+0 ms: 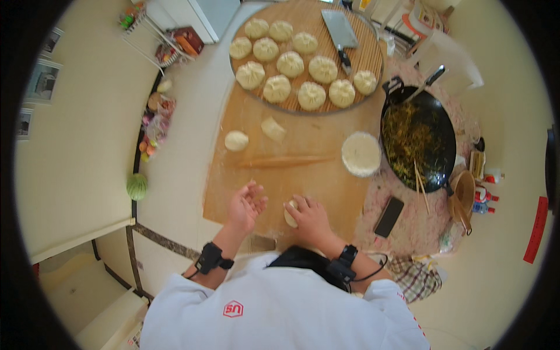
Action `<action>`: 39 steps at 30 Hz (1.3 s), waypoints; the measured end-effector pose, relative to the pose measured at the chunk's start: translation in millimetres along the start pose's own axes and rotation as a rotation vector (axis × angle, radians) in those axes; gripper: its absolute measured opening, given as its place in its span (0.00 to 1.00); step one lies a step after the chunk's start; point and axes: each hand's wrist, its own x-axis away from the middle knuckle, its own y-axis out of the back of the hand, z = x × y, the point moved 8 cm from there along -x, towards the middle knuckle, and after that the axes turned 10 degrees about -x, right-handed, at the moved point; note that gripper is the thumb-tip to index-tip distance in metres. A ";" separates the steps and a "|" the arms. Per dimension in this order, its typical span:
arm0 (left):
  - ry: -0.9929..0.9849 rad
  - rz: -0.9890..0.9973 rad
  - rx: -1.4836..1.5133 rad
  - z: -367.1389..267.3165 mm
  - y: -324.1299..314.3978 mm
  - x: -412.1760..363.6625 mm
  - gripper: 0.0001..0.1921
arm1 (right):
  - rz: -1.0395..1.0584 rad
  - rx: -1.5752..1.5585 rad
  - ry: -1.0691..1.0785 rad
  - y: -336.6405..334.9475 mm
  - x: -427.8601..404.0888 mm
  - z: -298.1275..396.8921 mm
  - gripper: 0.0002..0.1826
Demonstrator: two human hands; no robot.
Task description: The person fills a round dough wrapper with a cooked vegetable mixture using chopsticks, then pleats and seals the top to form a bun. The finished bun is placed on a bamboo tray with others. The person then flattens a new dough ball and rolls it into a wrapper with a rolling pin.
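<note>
My right hand (309,217) rests over a flattened piece of dough (291,214) near the front edge of a wooden board (262,197); the fingers cover part of it. My left hand (248,207) is raised to its left, palm up, fingers curled apart, with nothing in it. Beyond the hands lies a thin wooden rolling pin (286,162). Behind it are a round dough ball (236,141) and a cut dough piece (274,129). To the right of the pin stands a round bowl of flour (361,154).
At the back, a round tray (306,110) holds several pleated buns (290,64) and a cleaver (340,29). On the right, a black wok (442,131) holds chopped filling and chopsticks (420,183). A phone (389,217) lies nearer me, with a wooden basket (462,192) beyond it.
</note>
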 end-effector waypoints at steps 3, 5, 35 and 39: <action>0.009 0.028 -0.028 3.2 -9.5 -0.6 0.19 | -0.105 -0.217 -0.158 12.9 -6.6 -17.5 0.36; 0.051 0.024 -0.080 6.8 -16.8 1.7 0.20 | -0.156 -0.450 -0.300 16.1 -9.5 -34.4 0.35; -0.425 0.439 -0.670 -411.7 -364.7 -306.0 0.18 | -0.391 -0.645 -0.598 105.2 -4.9 -44.9 0.26; -0.413 0.345 -0.928 -406.7 -381.4 -329.0 0.18 | -0.445 -0.608 -0.599 95.9 -11.3 -41.6 0.26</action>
